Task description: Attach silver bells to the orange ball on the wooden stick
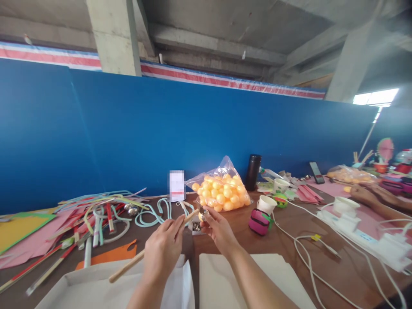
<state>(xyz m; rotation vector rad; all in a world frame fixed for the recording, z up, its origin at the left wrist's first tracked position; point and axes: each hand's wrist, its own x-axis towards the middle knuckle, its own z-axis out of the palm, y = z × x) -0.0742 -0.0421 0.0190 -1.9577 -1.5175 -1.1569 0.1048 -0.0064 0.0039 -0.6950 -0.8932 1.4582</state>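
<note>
My left hand (pixel 165 246) is closed round a wooden stick (pixel 127 267) that slants up to the right, its far end close to my right fingers. In a pinch, my right hand (pixel 220 231) holds a small orange-and-silver piece (pixel 202 215) at the stick's tip; my fingers partly cover it, and I cannot tell whether the two are joined. Below and between the hands stands a small box (pixel 197 228) with shiny metal bits inside. Behind my hands sits a clear plastic bag of orange ping-pong balls (pixel 222 193).
On the left lies a heap of coloured tubes and sticks (pixel 96 214). A black bottle (pixel 253 172), a paper cup (pixel 266 203) and a magenta pouch (pixel 259 222) stand right of the bag. White cables and a power strip (pixel 363 236) cross the right side, near another person's hands (pixel 363 195).
</note>
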